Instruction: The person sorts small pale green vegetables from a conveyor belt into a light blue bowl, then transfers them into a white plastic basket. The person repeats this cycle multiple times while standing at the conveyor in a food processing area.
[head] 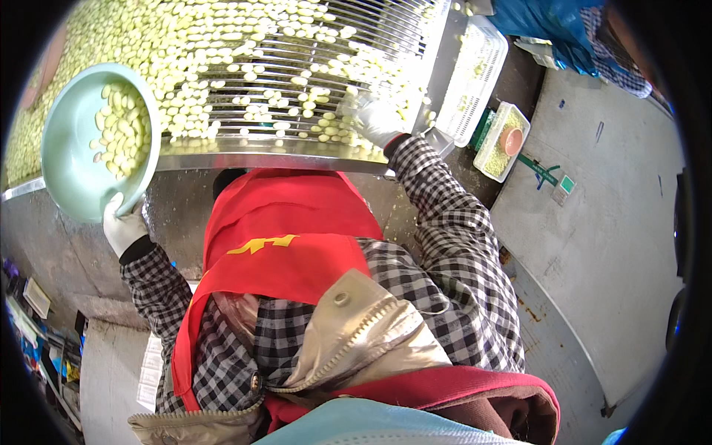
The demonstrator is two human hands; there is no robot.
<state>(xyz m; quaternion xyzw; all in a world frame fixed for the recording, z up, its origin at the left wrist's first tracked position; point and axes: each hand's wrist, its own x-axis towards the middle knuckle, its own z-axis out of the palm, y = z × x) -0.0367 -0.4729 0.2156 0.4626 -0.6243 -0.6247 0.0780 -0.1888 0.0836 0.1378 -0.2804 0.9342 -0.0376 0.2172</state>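
My left hand [124, 228], in a pale glove, grips the near rim of a light green plastic bowl [69, 144]. The bowl tilts, and pale green shelled beans [123, 130] are gathered on its right side. Over at the front right of a slatted metal sorting table [267, 147], my gloved right hand [375, 118] rests low among loose beans [325, 128]. Glare and blur hide its fingertips, so whether it holds any beans is unclear. More beans [144, 33] cover the slats thickly at the left and far side, with dark gaps towards the middle.
Right of the table stand a white slotted plastic basket [473, 80] and a smaller white tray of beans [498, 167] with an orange-brown cup [510, 141]. Another person's checked sleeve [614, 53] shows at upper right, beside blue plastic [548, 28]. A blurred arm [49, 67] reaches in at upper left.
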